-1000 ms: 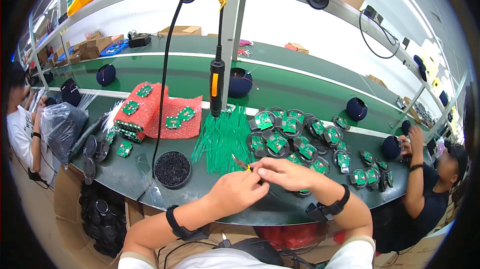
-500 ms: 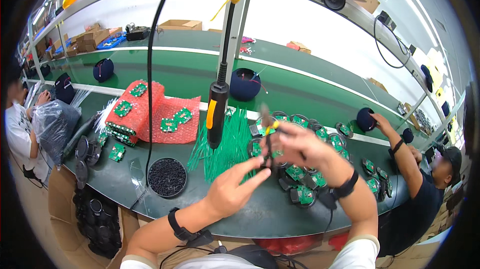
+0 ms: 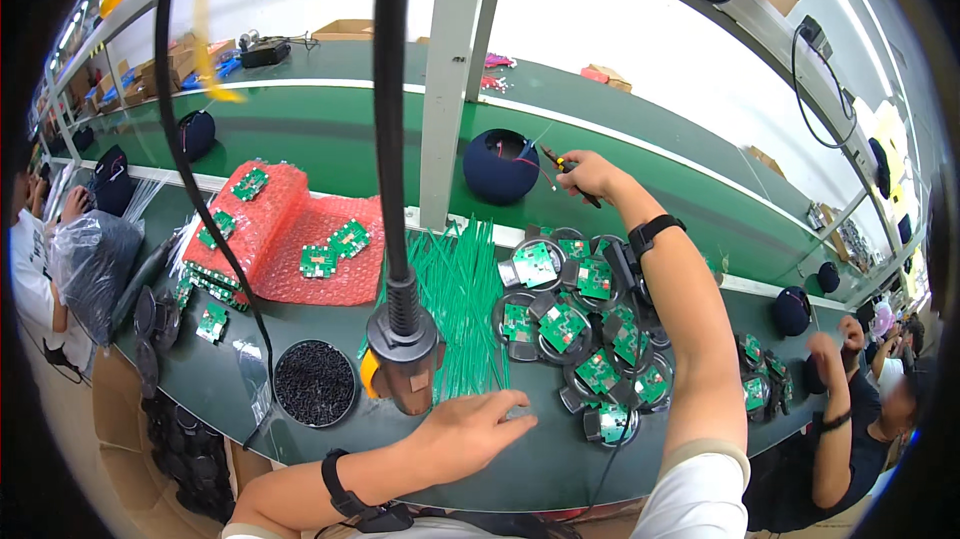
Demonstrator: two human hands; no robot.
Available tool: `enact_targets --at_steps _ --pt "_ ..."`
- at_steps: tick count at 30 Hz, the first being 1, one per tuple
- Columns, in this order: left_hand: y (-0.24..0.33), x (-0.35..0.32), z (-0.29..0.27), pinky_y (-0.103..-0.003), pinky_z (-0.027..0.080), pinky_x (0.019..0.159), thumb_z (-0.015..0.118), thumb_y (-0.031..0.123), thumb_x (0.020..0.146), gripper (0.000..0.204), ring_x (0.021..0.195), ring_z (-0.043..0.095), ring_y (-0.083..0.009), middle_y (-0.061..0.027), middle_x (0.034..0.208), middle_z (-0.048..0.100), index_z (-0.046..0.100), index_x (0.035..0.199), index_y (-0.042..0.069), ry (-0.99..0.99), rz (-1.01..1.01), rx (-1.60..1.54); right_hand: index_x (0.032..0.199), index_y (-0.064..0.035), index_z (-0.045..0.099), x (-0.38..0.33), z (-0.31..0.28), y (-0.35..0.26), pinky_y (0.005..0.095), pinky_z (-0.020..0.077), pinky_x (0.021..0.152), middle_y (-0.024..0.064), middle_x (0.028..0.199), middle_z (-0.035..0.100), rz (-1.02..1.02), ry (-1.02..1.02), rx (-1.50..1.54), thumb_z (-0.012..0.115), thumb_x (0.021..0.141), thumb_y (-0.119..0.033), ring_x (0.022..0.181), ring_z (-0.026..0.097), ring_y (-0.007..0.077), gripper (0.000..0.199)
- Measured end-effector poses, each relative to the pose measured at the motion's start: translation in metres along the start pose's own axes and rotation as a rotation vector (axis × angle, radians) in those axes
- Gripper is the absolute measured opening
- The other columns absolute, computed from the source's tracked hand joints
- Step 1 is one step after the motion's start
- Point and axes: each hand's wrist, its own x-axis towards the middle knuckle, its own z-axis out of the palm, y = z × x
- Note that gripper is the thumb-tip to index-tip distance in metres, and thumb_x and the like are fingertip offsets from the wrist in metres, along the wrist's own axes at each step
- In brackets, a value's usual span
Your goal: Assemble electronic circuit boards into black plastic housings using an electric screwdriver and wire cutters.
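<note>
Green conveyor belt (image 3: pixel 330 129) running across the back, beyond the white edge strip; dark green workbench (image 3: pixel 540 459) in front of it, within arm's reach. White upright post (image 3: pixel 450 79) rising from the bench's far edge, probably carrying the shelf overhead.

Red bubble wrap (image 3: pixel 290 239) spread at left, small green circuit boards scattered over it, likely as padding. Bundle of thin green cable ties (image 3: pixel 460 309) fanned out mid-bench. Cluster of round black housings with green circuit boards (image 3: pixel 580 339) piled right of the ties, close under the right arm for quick pick-up. Round black tray of tiny dark parts (image 3: pixel 315 382) near the front edge at left.

Hanging electric screwdriver (image 3: pixel 403 359) on a black cord, dangling just above the bench beside the left hand; suspended, presumably, so as to stay handy without being set down.

Dark blue round speaker shell (image 3: pixel 500 165) on the belt past the post, open top showing red wires inside.

Right hand (image 3: pixel 590 175) stretched far forward to the shell, closed around a small orange-handled cutter (image 3: pixel 568 169), tip aimed at the wires; black wrist strap on that arm.

Left hand (image 3: pixel 475 429) resting palm-down at the near end of the ties, fingers loosely spread, holding nothing visible.

Co-workers' arms at the far right and left edges.
</note>
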Motion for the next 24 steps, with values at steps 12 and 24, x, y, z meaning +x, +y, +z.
enact_targets --at_steps 12,24 --pt "0.000 0.002 0.002 -0.038 0.061 0.079 0.070 0.005 0.083 0.041 0.094 0.072 -0.0248 -0.0129 0.127 0.065 0.070 0.123 0.010 -0.053 0.011 -0.001 0.136 -0.0139 0.066 0.012 -0.006 0.018 0.0390 0.0498 0.062 0.0021 0.094 0.069 0.004 -0.016 0.139 0.076 0.095 -0.019 0.081 0.064 0.0156 0.042" --pt "0.001 0.004 0.003 -0.038 0.062 0.081 0.068 0.005 0.083 0.042 0.096 0.073 -0.0257 -0.0119 0.128 0.064 0.070 0.124 0.011 -0.080 0.014 0.042 0.125 -0.0149 0.076 0.021 -0.017 0.040 0.0340 0.0446 0.054 0.0018 0.076 0.060 -0.064 0.089 0.138 0.078 0.093 -0.017 0.061 0.051 0.0145 0.032"
